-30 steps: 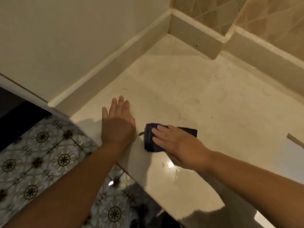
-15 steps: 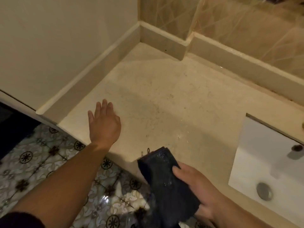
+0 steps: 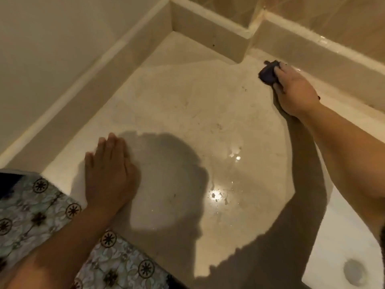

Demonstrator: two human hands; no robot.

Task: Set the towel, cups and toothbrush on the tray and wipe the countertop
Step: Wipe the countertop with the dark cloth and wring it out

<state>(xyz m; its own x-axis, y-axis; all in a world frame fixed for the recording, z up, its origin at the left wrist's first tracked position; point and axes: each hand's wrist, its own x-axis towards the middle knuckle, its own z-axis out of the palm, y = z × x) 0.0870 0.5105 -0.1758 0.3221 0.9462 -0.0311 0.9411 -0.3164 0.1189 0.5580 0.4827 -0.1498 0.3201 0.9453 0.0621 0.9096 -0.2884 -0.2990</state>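
Note:
A beige stone countertop [image 3: 187,113] fills the head view, wet and shiny near its middle. My right hand [image 3: 293,88] is stretched to the far right back, pressing a bunched dark blue cloth [image 3: 267,73] against the counter beside the raised back ledge. Only part of the cloth shows past my fingers. My left hand [image 3: 110,174] lies flat, palm down, fingers together, on the counter near its front left edge. No tray, cups or toothbrush are in view.
A raised stone ledge [image 3: 208,30] runs along the back and left, with a jutting corner block. A white sink basin [image 3: 333,247] with a drain [image 3: 355,273] is at lower right. Patterned floor tiles [image 3: 41,209] lie below the counter's front edge.
My right hand has carried the cloth from below the counter's front edge up to the far back by the ledge. My left hand stays flat on the counter.

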